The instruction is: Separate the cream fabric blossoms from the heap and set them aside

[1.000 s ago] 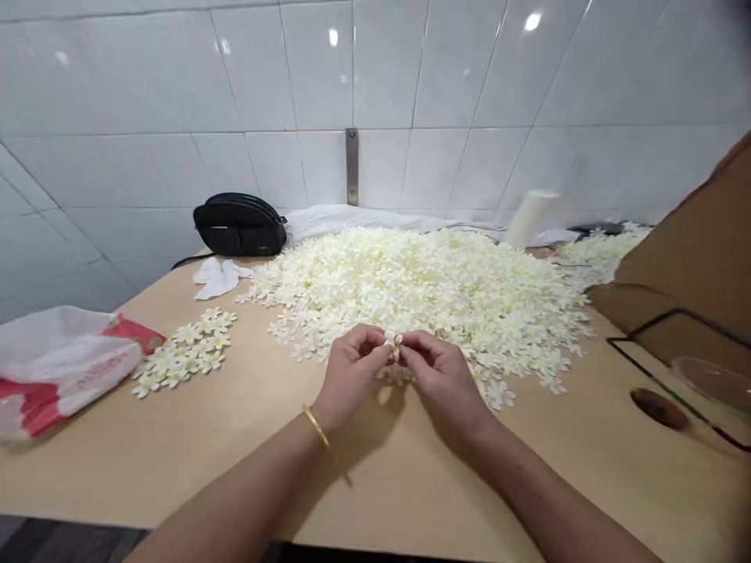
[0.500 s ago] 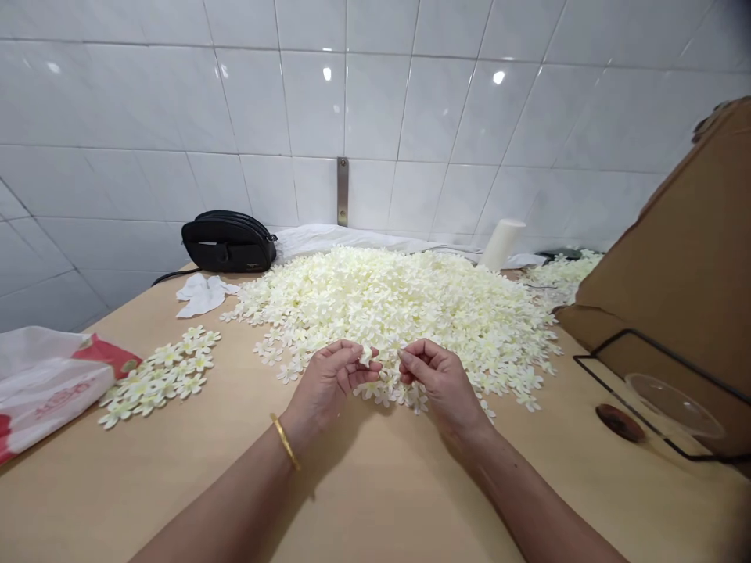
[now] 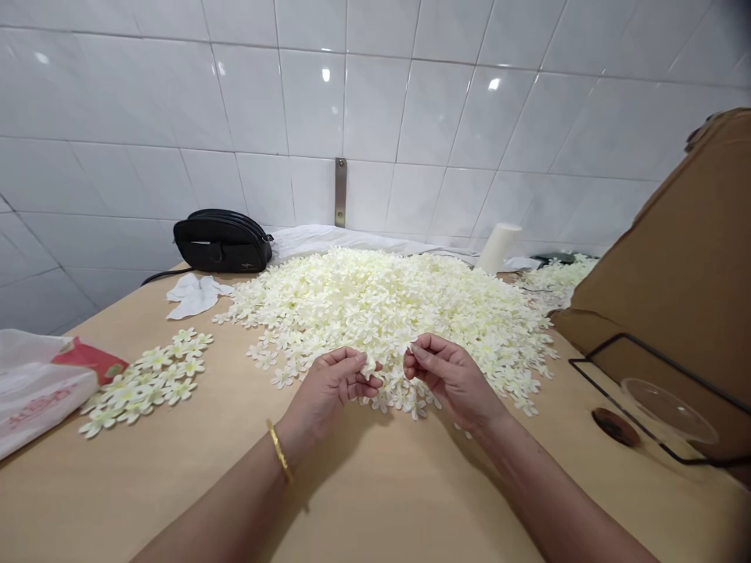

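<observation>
- Starting at the far left, you have a plastic bag at the table edge, and just beside it a small batch of flowers laid out flat, well apart from your hands.
- Behind those sit a crumpled cloth and a black pouch near the tiled wall.
- Your left hand is curled nearly closed, thumb against fingertips, pinching one flower at the near edge of the pile.
- That flower is cream-white with a yellowish centre and short rounded petals, partly hidden by your fingers.
- It looks very light, thin and floppy, likely fabric, so you would do best to pinch it at the centre, gently, since petals may crease or fold.
- Your right hand is loosely curled, thumb close to forefinger; you cannot tell whether it grips a petal or nothing.
- Further right stand a white cylinder, a brown cardboard box, a wire frame and a clear lid.
</observation>
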A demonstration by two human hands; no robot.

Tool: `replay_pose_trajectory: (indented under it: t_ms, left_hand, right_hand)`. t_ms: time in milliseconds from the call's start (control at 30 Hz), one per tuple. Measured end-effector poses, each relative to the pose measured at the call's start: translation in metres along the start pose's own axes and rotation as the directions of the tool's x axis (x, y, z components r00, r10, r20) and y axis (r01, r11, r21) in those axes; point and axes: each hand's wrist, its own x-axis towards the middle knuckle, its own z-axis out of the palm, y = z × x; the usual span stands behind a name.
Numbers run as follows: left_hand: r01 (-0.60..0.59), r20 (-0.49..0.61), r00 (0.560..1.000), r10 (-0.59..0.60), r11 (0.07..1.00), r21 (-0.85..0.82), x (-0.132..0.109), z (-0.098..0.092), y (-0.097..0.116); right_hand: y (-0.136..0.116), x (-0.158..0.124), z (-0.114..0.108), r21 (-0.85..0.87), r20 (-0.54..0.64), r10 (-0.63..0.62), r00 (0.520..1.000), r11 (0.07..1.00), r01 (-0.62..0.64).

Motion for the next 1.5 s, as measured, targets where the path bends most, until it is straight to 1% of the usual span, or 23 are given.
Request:
replay_pose_trajectory:
  t_ms: [67,100,133,200,233,267,300,333,367,400,433,467,533,567,633,700,733,800,900,1100,1333,1400,1500]
  left_hand:
    - [0.014,0.001,1.000,-0.014,1.000,-0.010,0.000,0.000,0.000]
    - [0.021,0.002,1.000,-0.021,1.000,-0.014,0.000,0.000,0.000]
    - [0.027,0.003,1.000,-0.027,1.000,-0.016,0.000,0.000,0.000]
    - [0.031,0.006,1.000,-0.030,0.999,-0.023,0.000,0.001,0.000]
    - [0.029,0.008,1.000,-0.029,0.999,-0.028,0.000,0.001,0.000]
    - [0.028,0.009,1.000,-0.028,0.999,-0.033,0.000,0.000,-0.001]
    - [0.029,0.012,1.000,-0.029,0.999,-0.039,0.001,0.000,-0.001]
    - [0.031,0.014,0.999,-0.030,0.998,-0.045,0.001,0.000,-0.002]
    - [0.035,0.014,0.999,-0.034,0.998,-0.051,0.001,0.000,-0.002]
    - [0.036,0.012,0.999,-0.035,0.998,-0.056,0.001,0.000,-0.003]
    - [0.037,0.008,0.999,-0.037,0.998,-0.058,0.001,0.000,-0.003]
    - [0.039,0.004,0.999,-0.039,0.998,-0.059,0.001,0.000,-0.004]
    - [0.049,-0.002,0.999,-0.049,0.997,-0.057,0.002,-0.001,-0.005]
    - [0.057,-0.001,0.998,-0.057,0.997,-0.058,0.002,-0.001,-0.005]
    - [0.067,0.013,0.998,-0.066,0.996,-0.063,0.002,-0.002,-0.007]
    - [0.063,0.043,0.997,-0.060,0.996,-0.069,0.003,-0.003,-0.009]
    - [0.060,0.059,0.997,-0.056,0.996,-0.070,0.003,-0.003,-0.010]
    - [0.053,0.077,0.996,-0.048,0.996,-0.072,0.003,-0.004,-0.011]
    - [0.052,0.060,0.997,-0.047,0.995,-0.086,0.003,-0.003,-0.010]
    - [0.067,0.026,0.998,-0.065,0.991,-0.113,0.002,-0.002,-0.008]
    - [0.103,0.050,0.994,-0.100,0.991,-0.083,0.002,-0.002,-0.012]
    - [0.104,0.080,0.992,-0.098,0.992,-0.075,0.002,-0.003,-0.013]
    - [0.120,0.090,0.990,-0.113,0.990,-0.078,0.002,-0.004,-0.013]
  right_hand:
    - [0.007,-0.003,0.001,-0.215,-0.040,-0.130,0.991,0.969,0.118]
    - [0.010,-0.004,0.001,-0.378,-0.050,-0.252,0.966,0.901,0.215]
    - [0.012,-0.006,0.001,-0.549,-0.025,-0.399,0.916,0.771,0.321]
    - [0.015,-0.008,-0.001,-0.791,0.157,-0.633,0.758,0.379,0.481]
    - [0.015,-0.009,-0.002,-0.833,0.272,-0.686,0.675,0.183,0.522]
    - [0.015,-0.010,-0.002,-0.839,0.374,-0.701,0.607,0.024,0.544]
    - [0.014,-0.011,-0.002,-0.829,0.450,-0.697,0.558,-0.094,0.551]
    - [0.013,-0.011,-0.003,-0.818,0.501,-0.685,0.529,-0.175,0.548]
    - [0.013,-0.011,-0.003,-0.814,0.528,-0.672,0.519,-0.227,0.535]
    - [0.013,-0.011,-0.003,-0.819,0.538,-0.654,0.531,-0.258,0.513]
    - [0.014,-0.010,-0.002,-0.834,0.531,-0.627,0.570,-0.267,0.483]
    - [0.015,-0.010,-0.002,-0.857,0.504,-0.598,0.624,-0.256,0.447]
    - [0.016,-0.009,0.000,-0.912,0.402,-0.553,0.729,-0.170,0.374]
    - [0.017,-0.008,0.002,-0.931,0.344,-0.543,0.766,-0.090,0.354]
    - [0.015,-0.008,0.008,-0.922,0.251,-0.515,0.819,0.130,0.364]
    - [0.011,-0.008,0.015,-0.846,0.217,-0.446,0.868,0.357,0.395]
    - [0.009,-0.008,0.019,-0.808,0.217,-0.409,0.886,0.434,0.399]
    - [0.005,-0.008,0.025,-0.762,0.223,-0.364,0.904,0.514,0.395]
    - [0.005,-0.008,0.030,-0.746,0.227,-0.371,0.901,0.528,0.405]
    - [0.016,-0.011,0.031,-0.748,0.236,-0.428,0.872,0.493,0.444]
    - [0.022,-0.011,0.029,-0.820,0.293,-0.446,0.846,0.337,0.462]
    - [0.023,-0.011,0.028,-0.824,0.288,-0.443,0.849,0.338,0.456]
    - [0.023,-0.011,0.027,-0.817,0.253,-0.435,0.864,0.383,0.432]
